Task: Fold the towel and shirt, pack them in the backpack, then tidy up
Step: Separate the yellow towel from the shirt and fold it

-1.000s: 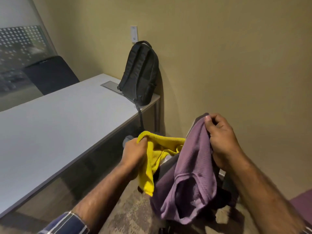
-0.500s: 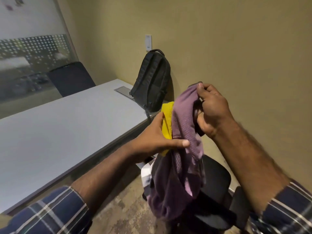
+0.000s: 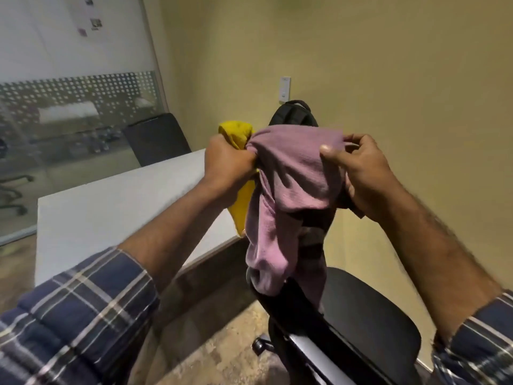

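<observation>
A person in a plaid shirt holds two cloths up in the air beside a white table (image 3: 111,207), both arms raised in front of the head camera. The left hand (image 3: 227,165) is closed in a fist around a yellow towel (image 3: 236,132), which bunches above the knuckles and hangs in a strip below the wrist, over the table's right edge. The same fist also gathers one end of a purple shirt (image 3: 291,176). The shirt stretches across to the right hand (image 3: 363,173), whose thumb and fingers pinch its upper edge, the rest draping down in loose folds toward a black office chair (image 3: 369,323) below. Behind the shirt, a black backpack (image 3: 294,113) stands upright at the table's far right corner against the yellow wall, only its top and carry handle showing. A second dark chair (image 3: 158,137) sits at the table's far edge, by the frosted glass partition.
</observation>
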`<state>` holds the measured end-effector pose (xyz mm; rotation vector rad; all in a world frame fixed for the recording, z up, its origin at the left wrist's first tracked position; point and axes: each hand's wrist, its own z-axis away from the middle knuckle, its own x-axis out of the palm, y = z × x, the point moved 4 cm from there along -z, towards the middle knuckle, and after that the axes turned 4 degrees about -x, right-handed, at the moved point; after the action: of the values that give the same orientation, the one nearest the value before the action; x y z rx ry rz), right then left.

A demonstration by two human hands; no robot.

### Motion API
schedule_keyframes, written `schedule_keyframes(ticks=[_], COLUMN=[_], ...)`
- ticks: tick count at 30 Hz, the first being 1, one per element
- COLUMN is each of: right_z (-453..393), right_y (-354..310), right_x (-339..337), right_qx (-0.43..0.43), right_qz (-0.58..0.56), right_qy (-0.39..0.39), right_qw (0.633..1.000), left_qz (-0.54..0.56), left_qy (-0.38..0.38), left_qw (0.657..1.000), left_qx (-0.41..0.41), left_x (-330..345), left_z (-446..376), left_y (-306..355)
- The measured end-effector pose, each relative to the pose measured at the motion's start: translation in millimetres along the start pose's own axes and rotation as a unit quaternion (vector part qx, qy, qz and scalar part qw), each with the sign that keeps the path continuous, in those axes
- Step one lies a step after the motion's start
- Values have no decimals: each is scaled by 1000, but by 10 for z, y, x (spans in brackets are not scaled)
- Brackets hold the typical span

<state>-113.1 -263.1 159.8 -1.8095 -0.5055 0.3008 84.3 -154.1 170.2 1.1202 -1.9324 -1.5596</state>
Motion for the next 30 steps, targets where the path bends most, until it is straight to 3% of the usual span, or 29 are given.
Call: schedule_keyframes(ticks=[4, 7, 9, 11, 12, 14, 15, 16, 17, 20, 26, 28, 30], right_z=[-23, 34, -6, 50, -83, -399, -514, -597, -639, -809, -1273, -1446, -1646], right_y=[463, 993, 1147, 1047, 978, 1360, 1564, 1737, 1854, 1735, 1555, 1615, 1711], right_x=[257, 601, 1052, 1633, 1719, 1806, 1759, 1863, 1937, 2359, 3032, 3213, 3395], right_qx=[12, -17, -51, -156, -205, -10, 73, 153, 175, 212, 239, 249, 254], right_qz=[153, 278, 246, 204, 172, 95, 78, -27, -30, -91, -185, -186, -199], right_qy=[-177, -215, -242, -334, -272, -106, -41, -16, 8, 24, -45, -76, -99], right_qw=[972, 936, 937, 907, 924, 990, 993, 988, 984, 973, 952, 947, 941], left_qz=[98, 163, 192, 164, 133, 64, 33, 1, -35, -163, -405, -420, -352], left_qy=[-2, -48, -80, -111, -124, -131, -115, -89, -58, 6, 27, 1, -48], left_qw=[995, 985, 978, 980, 983, 989, 993, 996, 997, 984, 914, 907, 935], left_qx=[-36, -34, -30, -24, -19, -6, 7, 26, 45, 69, 17, 17, -15], left_x=[-235, -338, -413, -526, -618, -857, -1001, -1151, -1299, -1678, -2093, -2169, -2225], left_z=[-433, -670, -819, -990, -1070, -1285, -1401, -1519, -1647, -1951, -2261, -2422, -2568], left_y=[157, 339, 434, 438, 405, 231, 115, -5, -142, -575, -1086, -1232, -1428])
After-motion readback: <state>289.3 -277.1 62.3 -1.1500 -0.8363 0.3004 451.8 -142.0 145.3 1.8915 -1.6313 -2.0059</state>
